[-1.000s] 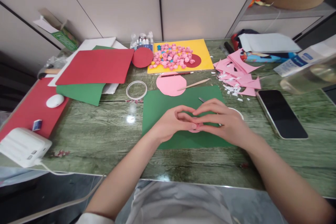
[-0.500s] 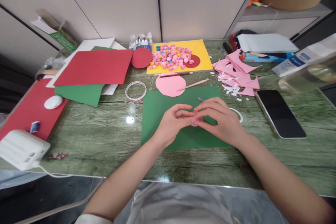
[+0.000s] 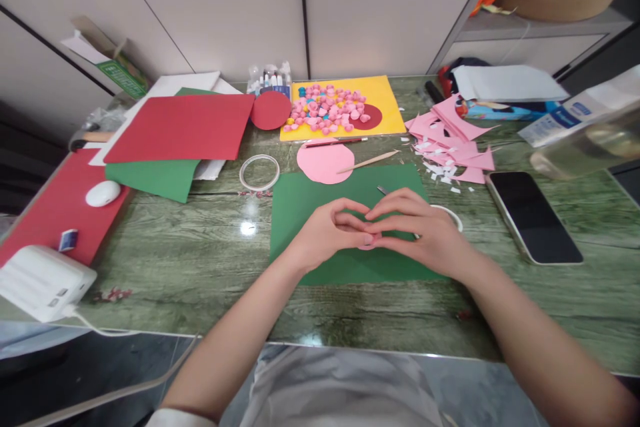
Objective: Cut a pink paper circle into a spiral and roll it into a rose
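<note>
A: Pose of the arms?

B: Both forearms cross the near edge of the green wood-grain tabletop (image 3: 200, 267) and angle inward. The hands meet fingertip to fingertip above the green rectangular paper sheet (image 3: 400, 268).

A: Left hand (image 3: 325, 237)?

B: Thumb extended toward the right hand, index finger arched above it, other fingers curled behind. Grip narrow.

A: Right hand (image 3: 435, 233)?

B: Back of the hand upward, fingers long and slightly fanned, tips bent in to the left fingertips. Thumb reaches the left thumb tip. Also narrow.

A: Object held?

B: A small pink piece with a curved edge (image 3: 367, 246), pinched where the thumbs meet. Mostly covered by the fingers; material and full shape cannot be told. Position: over the green sheet.

A: Adjacent items?

B: A white ring (image 3: 454, 215), partly hidden by the right hand. A slim metallic tip (image 3: 383, 190) shows just beyond the right fingers. Farther back, a pink rounded paper cutout (image 3: 320, 163) overlaps the sheet's far edge, a pale pointed wooden stick (image 3: 375, 160) lying partly across it.
</note>
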### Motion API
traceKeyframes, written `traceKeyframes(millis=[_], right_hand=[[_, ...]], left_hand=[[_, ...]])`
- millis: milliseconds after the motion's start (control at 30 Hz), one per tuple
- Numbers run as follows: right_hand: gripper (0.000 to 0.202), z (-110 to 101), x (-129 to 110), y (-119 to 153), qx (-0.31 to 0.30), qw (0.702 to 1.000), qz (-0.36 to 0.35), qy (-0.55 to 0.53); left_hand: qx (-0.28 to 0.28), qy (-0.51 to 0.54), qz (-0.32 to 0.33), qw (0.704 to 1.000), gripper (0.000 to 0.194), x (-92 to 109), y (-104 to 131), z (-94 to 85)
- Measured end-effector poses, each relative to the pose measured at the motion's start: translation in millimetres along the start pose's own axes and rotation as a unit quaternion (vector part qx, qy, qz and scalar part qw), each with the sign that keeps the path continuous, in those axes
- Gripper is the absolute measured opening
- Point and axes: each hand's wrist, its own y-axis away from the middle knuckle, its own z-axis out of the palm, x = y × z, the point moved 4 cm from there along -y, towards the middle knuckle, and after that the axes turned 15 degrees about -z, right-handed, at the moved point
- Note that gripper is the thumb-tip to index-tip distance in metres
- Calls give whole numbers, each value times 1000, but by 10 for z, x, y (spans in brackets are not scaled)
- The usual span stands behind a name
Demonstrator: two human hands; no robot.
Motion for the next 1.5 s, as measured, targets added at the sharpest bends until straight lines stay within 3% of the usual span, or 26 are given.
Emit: traceKeyframes(millis=[133,500,1000,1233,1333,1500], right_hand=[[10,35,-3,-12,-21,1000,-8,-3],[8,58,-12,-17,59,990,-6,130],[12,27,-22,-1,-24,999,-16,-20],[12,-4,-22,-23,68,995,0,76],[10,11,-16,-21,75,993,22,88],[11,6,5,2,51,997,34,54]], left_hand=[[16,-31,10,999,36,24,19,0],[50,137,44,988,38,-82,-71,37],[-28,-19,-27,999,39,-25,-12,-5],[27,114,31,993,37,-50,-35,52],[47,161,28,985,36,-75,-37,76],[25,154,16,988,40,-75,-46,62]])
